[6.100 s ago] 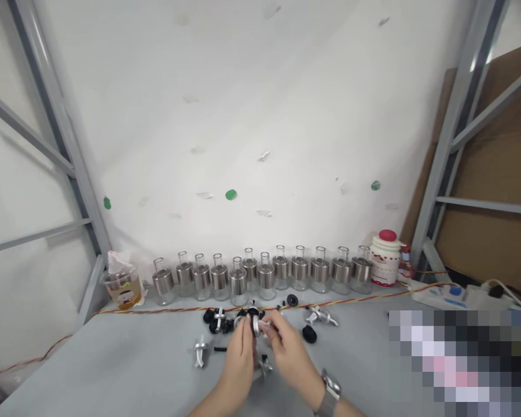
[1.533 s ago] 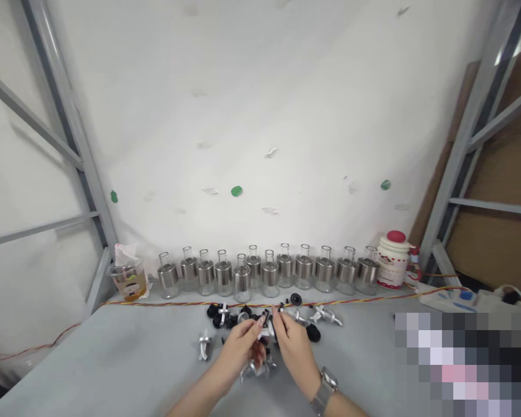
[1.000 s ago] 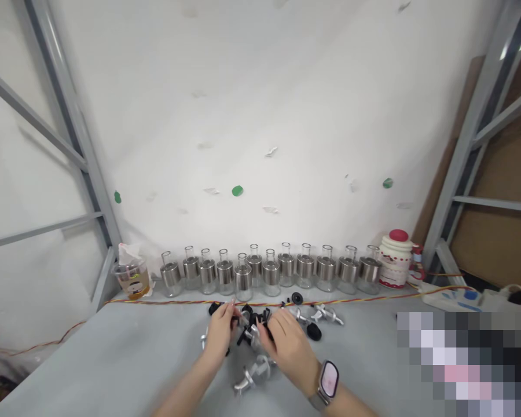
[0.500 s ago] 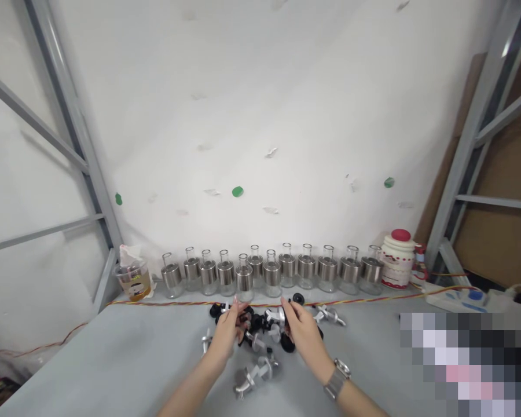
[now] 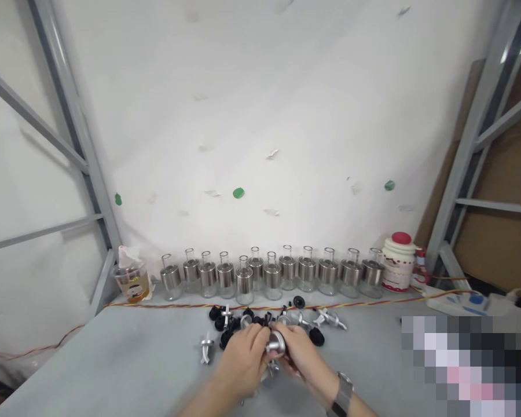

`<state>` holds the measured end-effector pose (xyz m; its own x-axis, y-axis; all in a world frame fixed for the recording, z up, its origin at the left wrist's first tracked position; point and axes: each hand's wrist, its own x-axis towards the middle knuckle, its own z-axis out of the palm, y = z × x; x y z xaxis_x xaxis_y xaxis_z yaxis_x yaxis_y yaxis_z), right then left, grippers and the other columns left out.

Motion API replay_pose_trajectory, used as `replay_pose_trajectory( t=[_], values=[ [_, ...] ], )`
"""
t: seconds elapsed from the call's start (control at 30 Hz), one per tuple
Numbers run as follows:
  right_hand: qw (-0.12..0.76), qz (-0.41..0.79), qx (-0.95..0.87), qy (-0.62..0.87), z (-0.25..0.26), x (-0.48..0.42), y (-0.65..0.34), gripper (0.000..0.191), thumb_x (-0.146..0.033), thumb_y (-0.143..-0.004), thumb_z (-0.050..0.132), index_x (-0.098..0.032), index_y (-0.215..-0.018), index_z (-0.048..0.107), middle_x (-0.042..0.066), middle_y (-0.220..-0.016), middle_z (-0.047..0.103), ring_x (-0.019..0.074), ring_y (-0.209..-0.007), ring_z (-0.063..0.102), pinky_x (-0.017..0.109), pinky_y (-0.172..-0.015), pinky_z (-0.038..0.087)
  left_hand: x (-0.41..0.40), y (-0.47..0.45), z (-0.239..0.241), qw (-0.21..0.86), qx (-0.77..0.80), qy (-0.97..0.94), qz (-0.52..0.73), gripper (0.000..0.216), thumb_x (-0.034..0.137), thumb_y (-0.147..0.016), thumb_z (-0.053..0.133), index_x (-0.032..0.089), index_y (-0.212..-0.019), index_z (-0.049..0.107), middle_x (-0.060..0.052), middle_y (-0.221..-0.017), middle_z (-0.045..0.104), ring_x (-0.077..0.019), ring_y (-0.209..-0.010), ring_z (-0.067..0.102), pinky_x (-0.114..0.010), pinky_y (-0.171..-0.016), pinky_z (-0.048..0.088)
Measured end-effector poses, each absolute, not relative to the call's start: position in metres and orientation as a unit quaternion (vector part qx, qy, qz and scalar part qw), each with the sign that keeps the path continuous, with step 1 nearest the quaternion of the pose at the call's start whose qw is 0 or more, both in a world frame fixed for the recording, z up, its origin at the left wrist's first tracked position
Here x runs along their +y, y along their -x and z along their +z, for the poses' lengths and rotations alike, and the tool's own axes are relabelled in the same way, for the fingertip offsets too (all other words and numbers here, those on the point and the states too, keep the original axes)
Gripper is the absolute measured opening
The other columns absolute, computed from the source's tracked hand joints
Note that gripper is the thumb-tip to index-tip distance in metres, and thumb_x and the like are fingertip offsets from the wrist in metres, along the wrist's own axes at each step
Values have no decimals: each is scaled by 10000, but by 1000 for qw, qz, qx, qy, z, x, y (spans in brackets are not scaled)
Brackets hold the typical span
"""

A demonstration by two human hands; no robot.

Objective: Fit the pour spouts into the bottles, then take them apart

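My left hand (image 5: 246, 354) and my right hand (image 5: 304, 352) meet low in the middle of the view. Between them is a silver pour spout (image 5: 276, 343), its round collar turned toward me. The right fingers wrap round its collar side, and the left thumb and fingers close on its narrow end. Part of the spout is hidden by the fingers. Around my hands lie more silver pour spouts (image 5: 206, 348) and black round caps (image 5: 316, 336); others are partly covered by my hands.
A row of glass bottles with metal sleeves (image 5: 244, 280) stands along the wall. A twisted red-yellow wire (image 5: 173, 306) runs before them. A plastic cup (image 5: 132, 284) is at left; a cream jar (image 5: 397, 263) and power strip (image 5: 455, 302) are at right.
My hands, apart over the pile before, have come together nearer to me. A silver pour spout is now held between them. The left hand moved right.
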<state>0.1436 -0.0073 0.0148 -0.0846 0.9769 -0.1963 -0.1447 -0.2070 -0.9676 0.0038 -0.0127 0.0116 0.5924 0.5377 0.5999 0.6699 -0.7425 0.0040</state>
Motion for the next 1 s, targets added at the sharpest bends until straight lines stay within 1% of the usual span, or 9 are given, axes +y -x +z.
replay_pose_trajectory(
  t=[0.13,0.27,0.4,0.5,0.6,0.67,0.77,0.87,1.0],
  values=[
    [507,602,-381,485,12,-9,-137,378,-515,-616,557,-218,-446,396,-91,-322,304,59,-279,237,207,-317,119,-16,-7,11,72,-361,870,-328,253,224,-866,289,181,-719,490,-39,-657,552,-165,-593,518,-250,-524,375],
    [555,532,-389,508,8,-6,-132,390,-540,-661,524,-215,-490,393,-89,-371,297,71,-334,247,215,-344,174,-18,-20,14,-213,-458,760,-408,343,373,-873,295,194,-605,411,24,-497,461,-114,-463,465,-206,-457,340],
    [581,296,-545,527,8,-8,-135,387,-445,-797,433,-210,-499,362,-65,-440,328,93,-420,320,222,-407,272,-11,-28,15,-541,-459,556,-433,441,573,-784,343,223,-519,305,92,-306,275,-76,-228,252,-187,-260,180],
    [572,60,-688,443,12,-13,-145,321,-335,-829,454,-202,-539,416,-29,-522,424,119,-517,416,237,-513,354,0,-17,17,-645,-431,447,-445,490,627,-690,440,225,-466,271,98,-253,254,-62,-185,194,-179,-222,115],
    [557,-58,-729,394,20,-12,-162,173,-296,-836,478,-195,-697,488,16,-657,505,152,-640,479,279,-628,405,11,3,24,-629,-458,372,-506,536,636,-634,500,218,-419,242,90,-231,261,-54,-179,220,-167,-221,121],
    [536,-64,-714,447,23,-4,-172,159,-331,-844,469,-194,-766,484,30,-710,505,174,-685,486,311,-654,416,13,13,30,-570,-452,376,-574,496,593,-655,527,199,-437,321,64,-285,380,-81,-239,383,-166,-252,253],
    [461,-23,-718,521,20,13,-184,183,-370,-827,486,-192,-783,491,43,-761,509,204,-732,501,347,-676,427,10,14,35,-522,-448,413,-597,392,539,-684,551,147,-689,549,-37,-594,631,-156,-500,606,-208,-378,435],
    [435,27,-730,526,15,25,-191,178,-321,-816,507,-184,-929,519,64,-877,522,213,-827,521,350,-752,428,3,7,32,-509,-450,445,-583,460,510,-687,570,131,-948,575,-115,-899,651,-222,-745,641,-258,-465,506],
    [438,98,-723,525,22,22,-200,183,-234,-796,487,-202,-961,560,55,-920,526,183,-803,538,311,-758,427,1,3,27,-484,-461,470,-577,367,479,-685,583,126,-776,626,-91,-904,644,-199,-745,621,-252,-518,517]
  ],
)
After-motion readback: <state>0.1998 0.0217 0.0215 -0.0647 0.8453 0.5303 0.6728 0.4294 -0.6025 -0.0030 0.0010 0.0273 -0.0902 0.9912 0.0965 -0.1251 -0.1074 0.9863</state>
